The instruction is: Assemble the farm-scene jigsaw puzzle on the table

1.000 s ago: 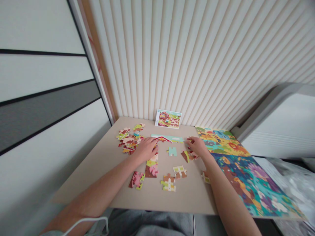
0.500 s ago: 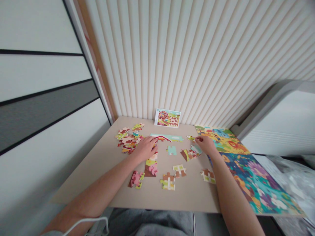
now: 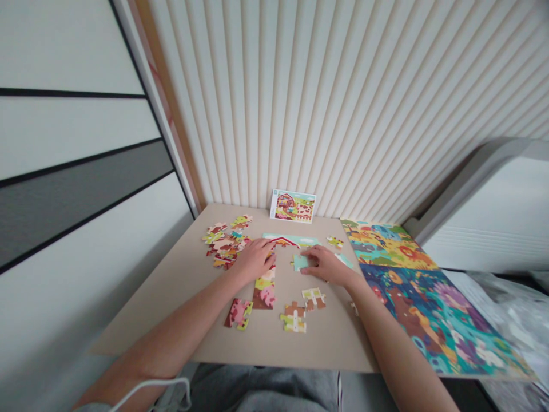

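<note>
Matt cardboard puzzle pieces [image 3: 225, 245], smooth board [image 3: 180, 286]

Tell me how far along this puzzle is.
Early. Done: a top strip and a left column, meeting by the left hand. In hand: the right hand touches a teal piece. Left: the pile and a few small clusters lie loose.
</note>
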### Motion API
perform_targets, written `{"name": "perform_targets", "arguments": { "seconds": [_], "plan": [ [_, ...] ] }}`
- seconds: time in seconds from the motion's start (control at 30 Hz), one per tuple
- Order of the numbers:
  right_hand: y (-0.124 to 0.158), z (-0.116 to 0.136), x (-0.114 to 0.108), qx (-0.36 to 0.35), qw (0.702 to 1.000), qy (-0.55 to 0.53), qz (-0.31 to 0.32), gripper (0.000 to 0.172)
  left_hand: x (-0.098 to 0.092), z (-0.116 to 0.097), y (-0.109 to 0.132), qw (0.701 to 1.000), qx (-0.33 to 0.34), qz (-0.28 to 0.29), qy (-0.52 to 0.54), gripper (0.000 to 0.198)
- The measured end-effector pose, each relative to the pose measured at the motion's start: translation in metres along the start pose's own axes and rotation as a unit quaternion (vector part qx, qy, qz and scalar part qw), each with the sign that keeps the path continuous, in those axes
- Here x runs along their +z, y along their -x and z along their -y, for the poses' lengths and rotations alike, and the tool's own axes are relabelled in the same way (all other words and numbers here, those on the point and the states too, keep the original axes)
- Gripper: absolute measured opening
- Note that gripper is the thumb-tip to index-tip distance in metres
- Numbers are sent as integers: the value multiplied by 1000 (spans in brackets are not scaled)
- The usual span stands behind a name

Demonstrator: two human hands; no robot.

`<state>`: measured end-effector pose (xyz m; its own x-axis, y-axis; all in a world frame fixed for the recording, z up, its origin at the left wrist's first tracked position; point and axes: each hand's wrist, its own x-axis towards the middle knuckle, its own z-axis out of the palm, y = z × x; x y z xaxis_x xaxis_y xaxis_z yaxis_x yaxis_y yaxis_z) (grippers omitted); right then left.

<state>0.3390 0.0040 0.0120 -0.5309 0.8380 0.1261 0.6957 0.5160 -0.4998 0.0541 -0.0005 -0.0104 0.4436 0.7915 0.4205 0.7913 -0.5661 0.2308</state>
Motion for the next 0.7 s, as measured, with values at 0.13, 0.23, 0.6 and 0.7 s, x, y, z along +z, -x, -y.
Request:
{"name": "perform_targets", "arguments": {
  "seconds": [0.13, 0.23, 0.6, 0.7],
  "plan": [
    [0, -2, 1, 22, 998, -52, -4, 48, 0, 1, 1, 1000, -1, 1, -4, 31],
    [-2, -9, 0, 36, 994, -106, -8, 35, 0, 1, 1, 1000, 1, 1, -4, 32],
    [-2, -72, -36, 152, 909, -221, -319, 61, 2, 3, 0, 1000, 9, 5, 1, 35],
    [6, -91, -48, 175, 878, -200, -399, 58, 3, 3, 0, 1000, 5, 4, 2, 34]
  ]
}}
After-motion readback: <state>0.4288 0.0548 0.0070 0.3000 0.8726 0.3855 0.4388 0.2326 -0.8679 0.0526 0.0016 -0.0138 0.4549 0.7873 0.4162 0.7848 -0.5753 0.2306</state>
